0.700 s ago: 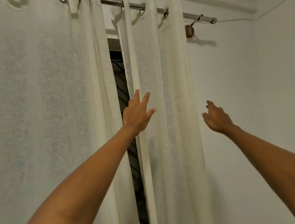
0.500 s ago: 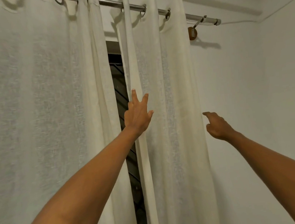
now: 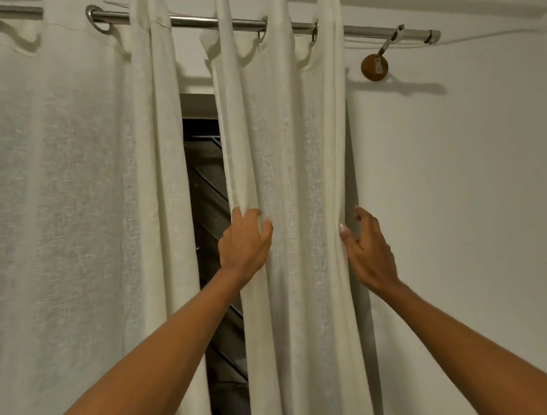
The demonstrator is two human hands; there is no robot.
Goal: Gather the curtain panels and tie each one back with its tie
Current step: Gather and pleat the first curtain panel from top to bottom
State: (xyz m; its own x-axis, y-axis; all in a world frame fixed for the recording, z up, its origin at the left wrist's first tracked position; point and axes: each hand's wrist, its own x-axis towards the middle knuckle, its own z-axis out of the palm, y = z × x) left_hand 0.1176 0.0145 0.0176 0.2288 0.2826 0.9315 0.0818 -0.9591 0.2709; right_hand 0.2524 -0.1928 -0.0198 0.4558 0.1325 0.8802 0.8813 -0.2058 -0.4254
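Gathering barely begun: left hand (image 3: 245,243) has its fingers curled on the inner fold of the narrow cream woven curtain panel (image 3: 292,143), which hangs from the steel curtain rod (image 3: 203,20). Right hand (image 3: 369,252) is at its outer edge, fingers bent and apart, grip unclear. The wide cream curtain panel (image 3: 59,197) is ungathered, and no tie is visible.

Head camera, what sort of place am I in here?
Probably a room in a home, at a window: cream curtains hang from a metal rod bracketed to a white wall, and a dark grille shows through the gap between them.
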